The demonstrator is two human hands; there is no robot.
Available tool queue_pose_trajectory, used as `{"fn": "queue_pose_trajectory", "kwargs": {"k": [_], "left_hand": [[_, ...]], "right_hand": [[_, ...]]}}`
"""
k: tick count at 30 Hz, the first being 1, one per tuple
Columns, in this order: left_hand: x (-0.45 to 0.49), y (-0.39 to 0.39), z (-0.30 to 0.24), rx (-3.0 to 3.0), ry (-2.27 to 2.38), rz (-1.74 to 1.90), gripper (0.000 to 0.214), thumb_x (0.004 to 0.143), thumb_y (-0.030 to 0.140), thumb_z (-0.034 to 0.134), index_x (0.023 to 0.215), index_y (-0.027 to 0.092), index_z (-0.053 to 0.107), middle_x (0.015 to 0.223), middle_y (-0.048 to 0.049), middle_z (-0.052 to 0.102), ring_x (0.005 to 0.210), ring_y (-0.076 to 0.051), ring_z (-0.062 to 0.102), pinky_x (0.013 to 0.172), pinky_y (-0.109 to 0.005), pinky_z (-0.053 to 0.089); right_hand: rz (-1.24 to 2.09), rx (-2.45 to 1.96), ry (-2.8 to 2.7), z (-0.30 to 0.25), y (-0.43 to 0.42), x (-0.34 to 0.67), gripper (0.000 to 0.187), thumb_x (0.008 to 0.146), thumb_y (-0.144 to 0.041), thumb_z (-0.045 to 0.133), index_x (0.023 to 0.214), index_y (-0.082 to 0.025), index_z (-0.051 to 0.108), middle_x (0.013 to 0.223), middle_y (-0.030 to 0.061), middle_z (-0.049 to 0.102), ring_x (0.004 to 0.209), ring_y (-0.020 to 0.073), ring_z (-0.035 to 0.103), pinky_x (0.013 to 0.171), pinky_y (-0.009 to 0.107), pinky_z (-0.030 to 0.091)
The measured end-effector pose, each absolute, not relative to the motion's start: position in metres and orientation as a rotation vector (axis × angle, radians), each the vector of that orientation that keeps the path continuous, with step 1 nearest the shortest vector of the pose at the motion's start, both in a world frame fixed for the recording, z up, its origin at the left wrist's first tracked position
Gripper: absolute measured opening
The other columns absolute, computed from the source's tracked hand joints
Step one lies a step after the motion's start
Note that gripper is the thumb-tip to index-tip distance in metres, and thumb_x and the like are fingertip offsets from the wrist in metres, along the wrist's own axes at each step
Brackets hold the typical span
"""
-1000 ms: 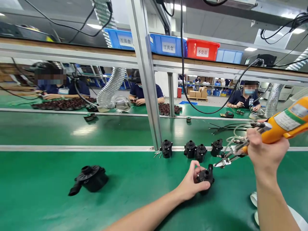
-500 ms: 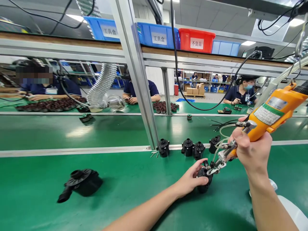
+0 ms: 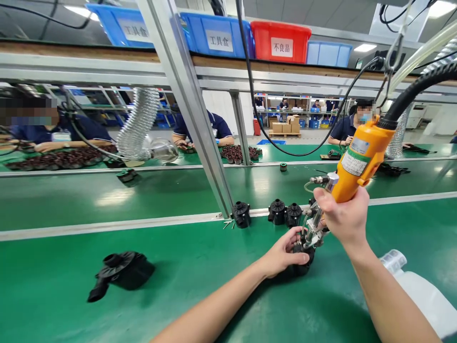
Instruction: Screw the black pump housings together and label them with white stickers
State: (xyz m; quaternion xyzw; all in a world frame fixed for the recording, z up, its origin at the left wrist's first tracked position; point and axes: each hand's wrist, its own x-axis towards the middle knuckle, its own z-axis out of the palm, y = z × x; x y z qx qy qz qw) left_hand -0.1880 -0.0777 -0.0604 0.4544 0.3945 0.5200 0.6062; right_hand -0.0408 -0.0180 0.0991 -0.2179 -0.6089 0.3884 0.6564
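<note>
My left hand (image 3: 287, 255) is closed around a small black pump housing (image 3: 303, 267) on the green work surface, thumb at its near side and fingers behind. In my right hand (image 3: 344, 214) is an orange electric screwdriver (image 3: 364, 155), gripped low on its body and tilted. Its metal tip with thin air tubes points down onto the top of the housing; whether a screw sits at the tip is hidden. Behind my left hand stand more black pump housings (image 3: 277, 212) in a loose row. One of them, by the screwdriver, is mostly covered.
A larger black pump (image 3: 124, 271) lies at the left. A metal post (image 3: 193, 119) rises near several loose screws (image 3: 228, 224). A clear plastic container (image 3: 424, 295) is at the right. Blue and red bins (image 3: 280, 43) line the shelf above. Co-workers (image 3: 203, 128) sit across the belt.
The screwdriver has swung more upright and moved left, its tip now over the housing's top. My left hand keeps its hold. The camera view has shifted slightly.
</note>
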Motion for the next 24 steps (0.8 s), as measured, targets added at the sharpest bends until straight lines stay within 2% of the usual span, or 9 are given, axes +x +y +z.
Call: {"fn": "queue_pose_trajectory", "kwargs": {"k": [7,10,13,17,20,24], "left_hand": [[-0.186,-0.079,-0.055,1.053,0.929,1.233,0.075,0.067,0.027,0.094,0.133,0.025,0.060,0.135,-0.0079,0.069,0.125,-0.028,0.062,0.107,-0.039,0.045],[-0.180,-0.082,-0.065,1.073,0.969,1.265,0.075,0.066,0.031,0.096,0.128,0.024,0.054,0.125,-0.0079,0.070,0.110,-0.024,0.066,0.094,-0.035,0.049],[-0.174,-0.088,-0.077,1.056,1.021,1.448,0.075,0.063,0.037,0.098,0.115,0.027,0.045,0.113,-0.0030,0.068,0.091,-0.017,0.065,0.081,-0.030,0.049],[-0.172,-0.089,-0.080,1.014,0.885,1.501,0.068,0.066,0.046,0.095,0.100,0.027,0.040,0.115,-0.0069,0.069,0.102,-0.022,0.066,0.089,-0.035,0.051],[-0.173,-0.088,-0.077,1.012,0.931,1.477,0.067,0.060,0.038,0.099,0.099,0.025,0.046,0.110,-0.0064,0.072,0.098,-0.023,0.067,0.087,-0.034,0.051],[-0.171,-0.086,-0.078,1.067,1.177,1.509,0.066,0.056,0.033,0.100,0.110,0.020,0.065,0.104,-0.0046,0.072,0.097,-0.022,0.065,0.089,-0.031,0.050]], "right_hand": [[0.877,-0.535,-1.391,0.093,-0.020,-0.044,0.048,0.063,-0.042,0.089,0.085,-0.023,0.051,0.058,-0.0099,0.046,0.047,0.0083,0.043,0.039,0.022,0.041],[0.870,-0.523,-1.364,0.096,-0.017,-0.041,0.045,0.065,-0.040,0.087,0.089,-0.022,0.053,0.059,-0.0096,0.048,0.046,0.0087,0.044,0.040,0.022,0.043],[0.764,-0.495,-1.325,0.103,-0.012,-0.027,0.042,0.066,-0.037,0.086,0.093,-0.021,0.058,0.061,-0.0071,0.054,0.049,0.0109,0.051,0.046,0.026,0.050],[0.629,-0.476,-1.237,0.112,-0.004,-0.001,0.045,0.064,-0.038,0.089,0.095,-0.021,0.062,0.067,-0.0031,0.058,0.050,0.0133,0.053,0.046,0.029,0.050],[0.630,-0.491,-1.202,0.112,-0.001,0.010,0.046,0.067,-0.042,0.087,0.099,-0.021,0.064,0.064,-0.0048,0.054,0.049,0.0148,0.053,0.046,0.030,0.050],[0.673,-0.493,-1.268,0.108,-0.002,0.007,0.042,0.073,-0.045,0.082,0.101,-0.021,0.063,0.064,-0.0056,0.052,0.052,0.0142,0.053,0.052,0.032,0.053]]}}
